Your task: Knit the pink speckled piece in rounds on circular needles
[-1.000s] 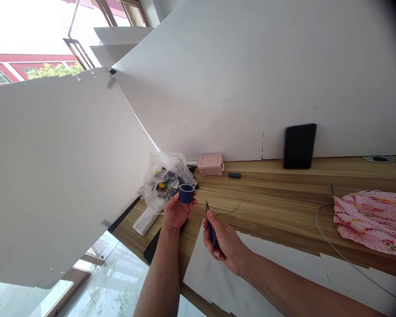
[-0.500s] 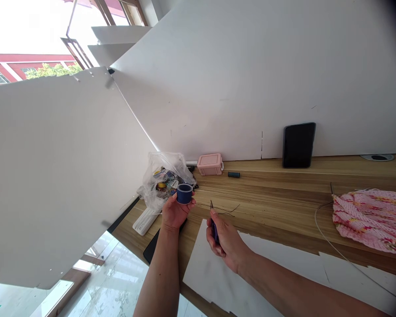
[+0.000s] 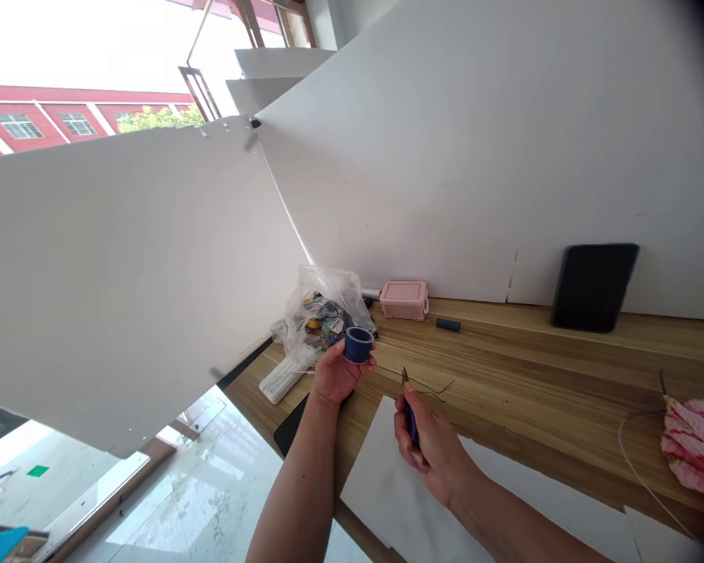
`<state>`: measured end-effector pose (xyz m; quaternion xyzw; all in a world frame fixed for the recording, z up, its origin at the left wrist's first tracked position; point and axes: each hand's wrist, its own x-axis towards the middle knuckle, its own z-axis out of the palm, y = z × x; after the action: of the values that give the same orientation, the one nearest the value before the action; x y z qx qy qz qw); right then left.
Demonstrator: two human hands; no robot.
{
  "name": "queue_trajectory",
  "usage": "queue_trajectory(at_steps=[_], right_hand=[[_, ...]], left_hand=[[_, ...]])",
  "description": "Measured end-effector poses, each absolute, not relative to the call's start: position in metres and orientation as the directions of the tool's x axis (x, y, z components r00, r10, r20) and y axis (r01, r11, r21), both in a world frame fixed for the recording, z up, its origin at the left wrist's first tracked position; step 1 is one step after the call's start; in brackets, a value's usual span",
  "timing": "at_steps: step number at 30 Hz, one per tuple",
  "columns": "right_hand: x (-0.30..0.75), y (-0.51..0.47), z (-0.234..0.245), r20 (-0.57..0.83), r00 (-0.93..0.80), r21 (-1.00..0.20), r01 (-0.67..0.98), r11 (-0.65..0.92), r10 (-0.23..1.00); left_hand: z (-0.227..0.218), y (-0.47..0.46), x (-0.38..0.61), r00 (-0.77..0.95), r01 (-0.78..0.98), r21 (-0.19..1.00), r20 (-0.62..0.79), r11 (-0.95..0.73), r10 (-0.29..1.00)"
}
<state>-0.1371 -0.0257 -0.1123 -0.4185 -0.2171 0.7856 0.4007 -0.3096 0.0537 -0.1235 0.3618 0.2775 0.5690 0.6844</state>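
Observation:
My left hand is closed around a spool of dark blue cord, held up over the table with its round rim tilted toward me. From the spool a thin dark cord runs right, past the metal tips of the tool in my other hand, and ends loose in the air or on the wood; I cannot tell which. My right hand grips small purple-handled pliers, their narrow tips pointing up and away. The tips seem to touch or cross the cord. My fingers hide most of the handles.
Behind my left hand lies a clear plastic bag of small items. A pink box, a dark small cylinder and a leaning phone line the back. White sheets cover the front; pink knitting lies right.
The whole view has swung left, so everything sits farther right in the picture. Both hands keep their grips, and their spacing looks about the same.

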Motion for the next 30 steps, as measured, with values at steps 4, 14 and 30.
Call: queue_trajectory(at_steps=[4,14,30], right_hand=[[-0.139,-0.026,-0.116,-0.486,-0.317,-0.686,-0.439,-0.58,0.814],[-0.137,-0.023,-0.119,-0.417,-0.306,-0.721,-0.462,-0.516,0.856],[-0.138,-0.022,-0.121,-0.398,-0.328,-0.725,-0.459,-0.513,0.856]], left_hand=[[-0.125,0.054,-0.31,0.225,-0.592,0.801,0.054,0.092,0.973],[-0.127,0.056,-0.311,0.254,-0.619,0.778,0.072,0.105,0.964],[-0.127,0.057,-0.311,0.253,-0.622,0.775,0.06,0.115,0.966]])
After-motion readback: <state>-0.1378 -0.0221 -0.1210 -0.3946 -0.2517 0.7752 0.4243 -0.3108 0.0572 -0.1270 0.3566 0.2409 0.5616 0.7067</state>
